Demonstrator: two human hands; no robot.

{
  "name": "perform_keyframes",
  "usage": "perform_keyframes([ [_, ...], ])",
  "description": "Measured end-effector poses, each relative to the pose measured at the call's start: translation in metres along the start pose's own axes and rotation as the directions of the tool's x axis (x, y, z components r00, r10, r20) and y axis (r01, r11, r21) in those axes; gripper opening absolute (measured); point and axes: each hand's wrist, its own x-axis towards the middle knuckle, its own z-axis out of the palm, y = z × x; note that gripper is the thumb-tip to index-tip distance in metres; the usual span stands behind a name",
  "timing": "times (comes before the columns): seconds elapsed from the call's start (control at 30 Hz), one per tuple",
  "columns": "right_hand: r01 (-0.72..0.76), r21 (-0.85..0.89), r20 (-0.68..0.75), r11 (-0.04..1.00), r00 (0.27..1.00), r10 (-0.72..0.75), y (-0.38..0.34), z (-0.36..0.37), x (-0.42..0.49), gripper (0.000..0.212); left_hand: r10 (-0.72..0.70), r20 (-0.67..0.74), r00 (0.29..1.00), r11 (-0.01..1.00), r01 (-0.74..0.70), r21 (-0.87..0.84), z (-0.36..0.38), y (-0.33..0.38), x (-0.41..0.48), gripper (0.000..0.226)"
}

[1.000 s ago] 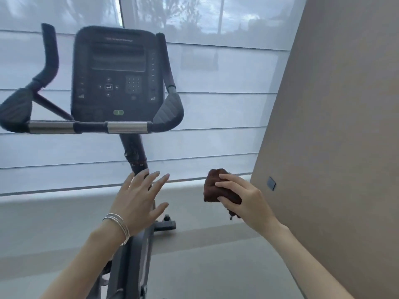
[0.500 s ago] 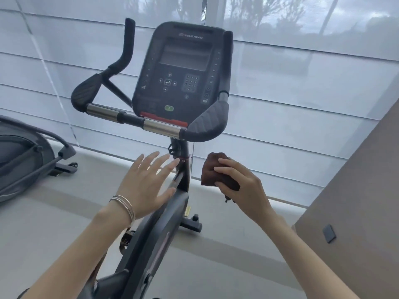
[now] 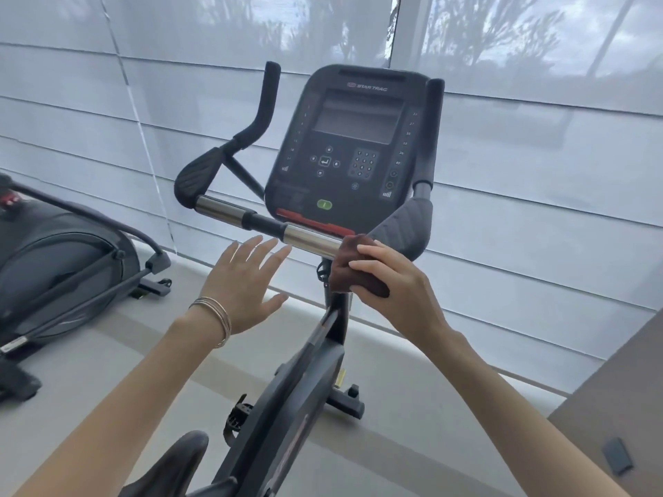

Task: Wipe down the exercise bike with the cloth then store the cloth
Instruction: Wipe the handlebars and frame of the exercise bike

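Your right hand [image 3: 398, 288] now presses the brown cloth [image 3: 349, 267] against the handlebar [image 3: 312, 240] at frame centre, no longer below it, fingers [image 3: 369, 262] curled round the cloth; your left hand [image 3: 244, 285] hovers flat, fingers spread.

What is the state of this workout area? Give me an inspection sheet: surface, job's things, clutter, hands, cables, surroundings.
Surface: grey floor, nothing loose on the part in view.
Job's things: Star Trac exercise bike, its screen dark; brown cloth, bunched, at the right end of the chrome handlebar.
Clutter: nothing seen.
Hands: left hand has its fingers spread, holds nothing and is just below the handlebar; right hand grips the cloth.
Cables: short dark loop on the post under the console, possibly a cable.
Surroundings: second exercise machine at left; sheer window blinds behind; brown wall at right.
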Motion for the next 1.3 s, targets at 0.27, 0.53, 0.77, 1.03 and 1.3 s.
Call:
perform_keyframes([
  [0.27, 0.016, -0.242, 0.044, 0.970, 0.999, -0.005, 0.011, 0.036, 0.040, 0.028, -0.005, 0.026, 1.000, 1.000, 0.005, -0.018, 0.036, -0.052, 0.049, 0.076],
  [0.53, 0.018, -0.375, 0.145, 0.927, 0.989, 0.040, 0.010, 0.052, 0.061, 0.029, 0.066, -0.010, 0.998, 0.997, -0.067, -0.030, 0.061, -0.085, 0.101, 0.079],
  [0.77, 0.037, -0.426, 0.208, 0.904, 0.976, 0.058, -0.002, 0.076, 0.092, 0.028, 0.149, -0.063, 0.987, 0.981, -0.155, -0.114, 0.076, -0.099, 0.122, 0.058],
  [1.03, 0.068, -0.406, 0.221, 0.911, 0.975, 0.026, -0.010, 0.087, 0.098, 0.025, 0.180, -0.082, 0.980, 0.977, -0.188, -0.103, 0.081, -0.103, 0.120, 0.066],
  [1.3, 0.030, -0.463, 0.142, 0.886, 0.989, 0.040, -0.005, 0.069, 0.081, 0.028, 0.186, -0.103, 0.977, 0.974, -0.197, -0.110, 0.086, -0.102, 0.120, 0.069],
])
